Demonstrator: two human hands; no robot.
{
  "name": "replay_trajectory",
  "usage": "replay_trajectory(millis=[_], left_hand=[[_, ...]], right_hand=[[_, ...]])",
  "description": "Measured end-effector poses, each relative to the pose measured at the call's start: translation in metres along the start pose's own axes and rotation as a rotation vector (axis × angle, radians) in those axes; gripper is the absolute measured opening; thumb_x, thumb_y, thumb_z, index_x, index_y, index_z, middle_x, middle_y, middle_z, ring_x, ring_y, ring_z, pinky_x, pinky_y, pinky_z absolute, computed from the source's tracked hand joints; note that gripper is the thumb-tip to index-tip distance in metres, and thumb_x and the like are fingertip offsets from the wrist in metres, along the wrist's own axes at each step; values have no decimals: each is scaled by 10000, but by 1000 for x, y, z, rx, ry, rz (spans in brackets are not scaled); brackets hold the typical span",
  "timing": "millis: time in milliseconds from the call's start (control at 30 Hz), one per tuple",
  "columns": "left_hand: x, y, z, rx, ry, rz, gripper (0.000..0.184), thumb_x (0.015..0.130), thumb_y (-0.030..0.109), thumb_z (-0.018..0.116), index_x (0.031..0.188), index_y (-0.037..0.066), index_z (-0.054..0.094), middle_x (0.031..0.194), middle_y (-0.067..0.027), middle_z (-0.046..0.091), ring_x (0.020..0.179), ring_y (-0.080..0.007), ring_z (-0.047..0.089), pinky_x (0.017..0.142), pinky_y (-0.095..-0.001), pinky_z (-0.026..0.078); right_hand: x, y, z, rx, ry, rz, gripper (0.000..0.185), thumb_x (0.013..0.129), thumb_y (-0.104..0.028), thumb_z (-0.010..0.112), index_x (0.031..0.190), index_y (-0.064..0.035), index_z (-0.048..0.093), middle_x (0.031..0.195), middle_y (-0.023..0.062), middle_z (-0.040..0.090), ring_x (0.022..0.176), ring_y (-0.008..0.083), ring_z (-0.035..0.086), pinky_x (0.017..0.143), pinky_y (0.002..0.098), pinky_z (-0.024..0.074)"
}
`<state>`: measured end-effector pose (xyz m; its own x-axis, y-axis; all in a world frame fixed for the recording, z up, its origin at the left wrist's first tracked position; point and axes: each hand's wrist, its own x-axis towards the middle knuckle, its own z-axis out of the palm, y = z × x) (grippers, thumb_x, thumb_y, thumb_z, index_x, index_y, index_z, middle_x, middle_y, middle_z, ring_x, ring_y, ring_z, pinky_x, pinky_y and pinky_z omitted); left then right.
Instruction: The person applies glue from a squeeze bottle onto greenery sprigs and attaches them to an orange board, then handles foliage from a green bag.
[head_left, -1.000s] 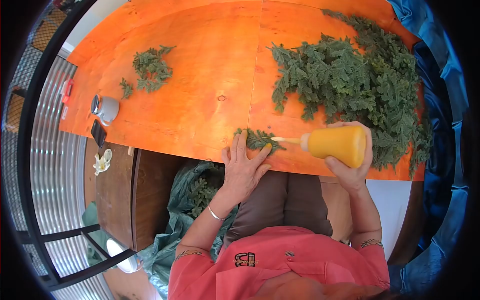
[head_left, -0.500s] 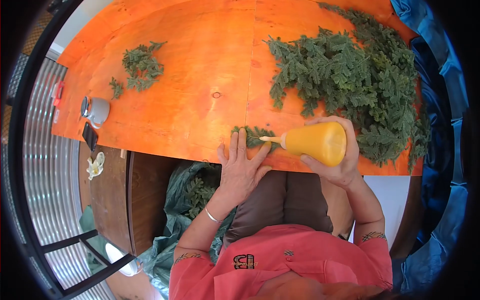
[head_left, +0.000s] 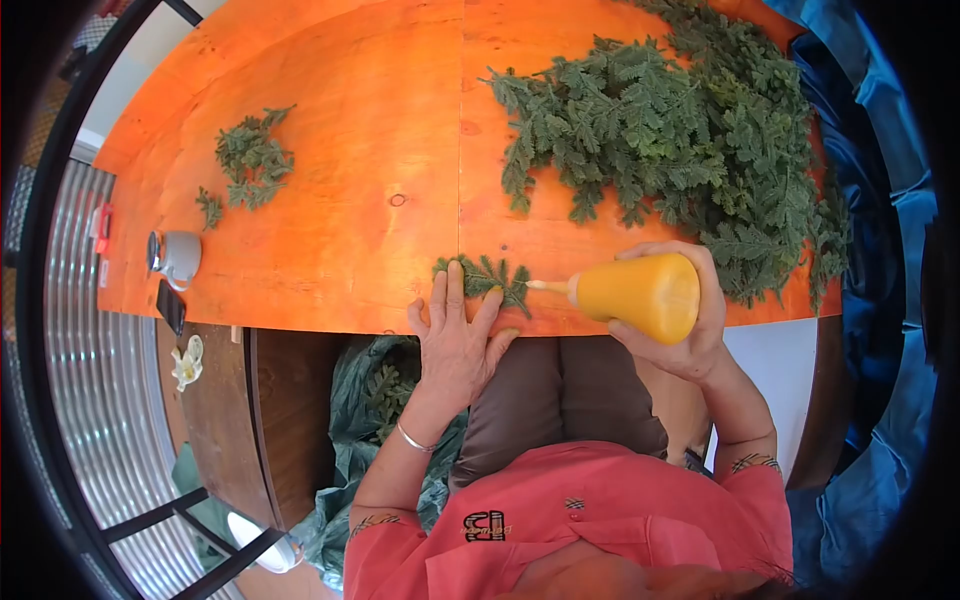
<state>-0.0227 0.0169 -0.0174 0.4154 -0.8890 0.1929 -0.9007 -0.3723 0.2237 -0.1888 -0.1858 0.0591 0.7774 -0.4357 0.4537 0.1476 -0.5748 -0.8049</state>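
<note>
A small green sprig (head_left: 490, 278) lies flat near the front edge of the orange tabletop (head_left: 340, 200). The spread fingers of my left hand (head_left: 455, 345) rest on its left part, pressing it against the wood. In my right hand (head_left: 695, 340) is a yellow squeeze bottle (head_left: 645, 295), tipped on its side with its thin nozzle pointing left. The nozzle's tip is at the sprig's right end; whether it touches cannot be told. A large heap of green sprigs (head_left: 660, 140) covers the right side of the tabletop.
At the left are a small pile of sprigs (head_left: 250, 155), a grey mug (head_left: 178, 258) and a phone (head_left: 171, 306). Below the tabletop edge stand a wooden cabinet (head_left: 215, 420) and a green plastic bag (head_left: 350, 450) holding more sprigs. Blue cloth (head_left: 890, 330) hangs at the right.
The nozzle has moved from the middle of the sprig to its right end. My left hand still presses the sprig. The whole view has shifted, with the tabletop things now further left.
</note>
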Motion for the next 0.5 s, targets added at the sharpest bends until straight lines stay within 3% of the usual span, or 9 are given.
replay_trajectory(millis=[500], left_hand=[[-2,1,3,-10,14,-1,467,877,374,627,1271,130,563,1470,-284,310,1318,-409,333,1003,-510,231]], right_hand=[[-8,0,13,76,45,-2,737,656,-99,881,1232,-11,429,1116,150,616,1007,235,640,861,343,535]])
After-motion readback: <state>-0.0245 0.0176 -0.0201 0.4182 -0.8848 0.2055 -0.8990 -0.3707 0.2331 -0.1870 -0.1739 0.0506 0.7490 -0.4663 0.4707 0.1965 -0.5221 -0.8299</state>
